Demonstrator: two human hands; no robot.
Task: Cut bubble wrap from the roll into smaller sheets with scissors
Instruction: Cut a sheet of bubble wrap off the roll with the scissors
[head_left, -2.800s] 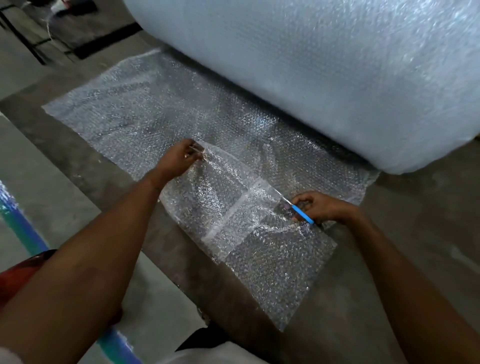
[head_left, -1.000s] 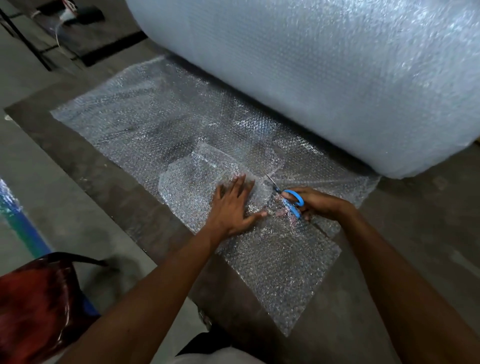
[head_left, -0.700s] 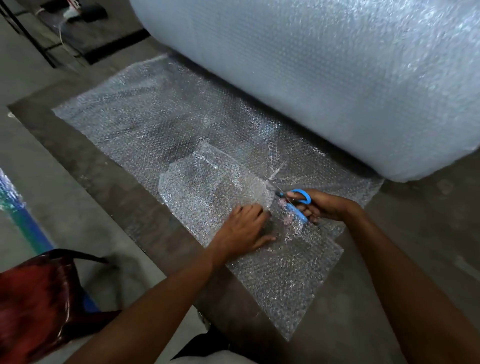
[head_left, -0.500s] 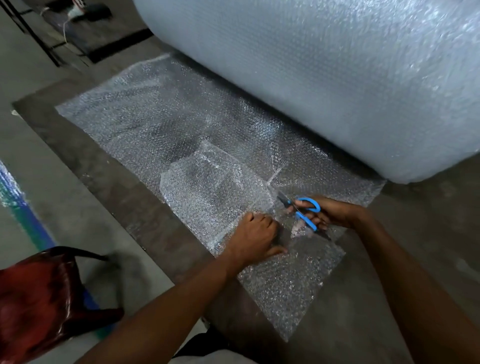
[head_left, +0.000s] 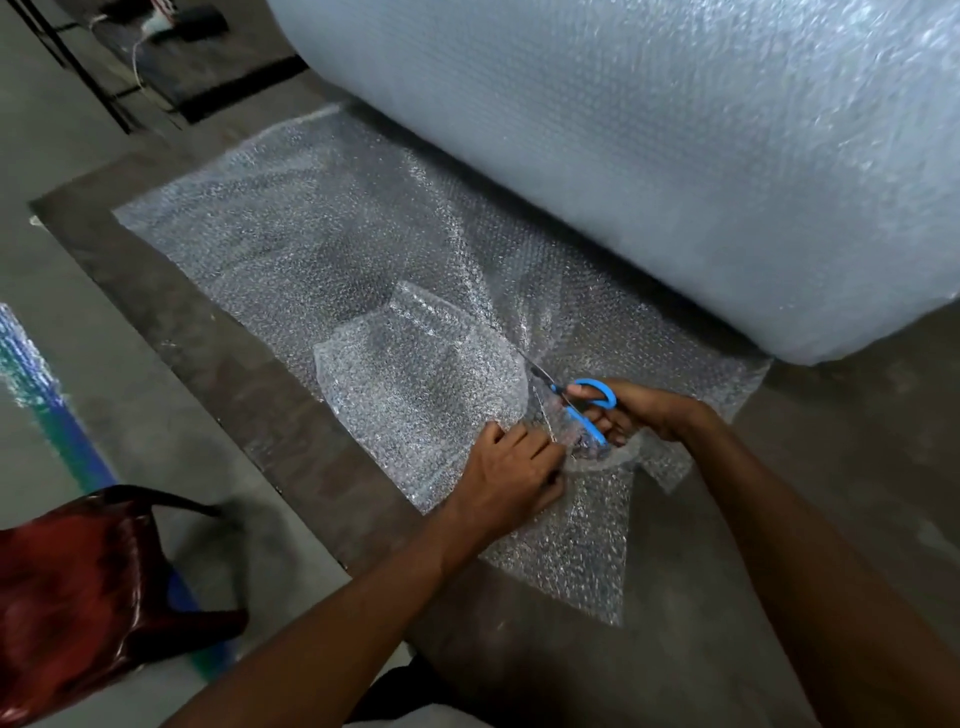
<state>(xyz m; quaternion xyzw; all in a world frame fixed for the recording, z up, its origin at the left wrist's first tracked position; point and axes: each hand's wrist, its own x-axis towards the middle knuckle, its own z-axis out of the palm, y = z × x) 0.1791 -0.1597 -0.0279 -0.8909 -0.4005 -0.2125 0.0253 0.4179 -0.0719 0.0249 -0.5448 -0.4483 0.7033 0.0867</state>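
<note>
A huge roll (head_left: 649, 156) of bubble wrap lay across the top of the view, cut off at the top and right edges, with a sheet (head_left: 291, 244) unrolled from it flat on the dark floor strip (head_left: 218, 364). A folded-over flap (head_left: 415, 384) of that sheet lay near its front edge. The right hand (head_left: 639, 413) gripped the blue-handled scissors (head_left: 576, 402), fingers curled through the loops; the blades pointed up and left into the wrap, and their tips were hard to pick out against the shiny plastic, so how far they stood apart could not be told. The left hand (head_left: 511, 478) lay on the wrap just beside the cut, fingers bent and pinching the plastic at its edge, though the fingertips were partly hidden by the glare. A red chair (head_left: 78, 582), blurred, was cut off at the lower left. A dark frame and cable (head_left: 140, 57) at the top left were too dim to identify.
</note>
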